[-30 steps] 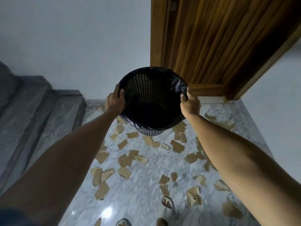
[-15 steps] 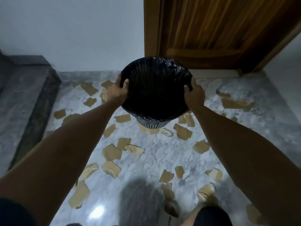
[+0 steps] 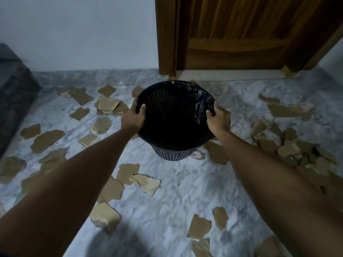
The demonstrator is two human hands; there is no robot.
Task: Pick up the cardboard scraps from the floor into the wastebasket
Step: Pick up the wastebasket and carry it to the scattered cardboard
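A black mesh wastebasket (image 3: 172, 153) lined with a black plastic bag stands low at or just above the marble floor in the middle of the view. My left hand (image 3: 134, 115) grips its left rim, thumb inside. My right hand (image 3: 219, 118) grips the right rim over the bag's edge. Several brown cardboard scraps lie scattered around it: a stacked group (image 3: 108, 105) to the left, a pile (image 3: 289, 145) at the right, a pale torn piece (image 3: 146, 183) in front. The basket's inside looks dark, its contents hidden.
A wooden door (image 3: 241, 34) and its frame stand right behind the basket. A dark stone step (image 3: 14, 89) rises at the left edge. White walls close the back and right. The grey-white marble floor (image 3: 176, 201) stretches toward me, strewn with scraps.
Both hands have lowered the wastebasket from chest height down toward the floor. My view has tilted down and come closer to the floor, showing more scraps.
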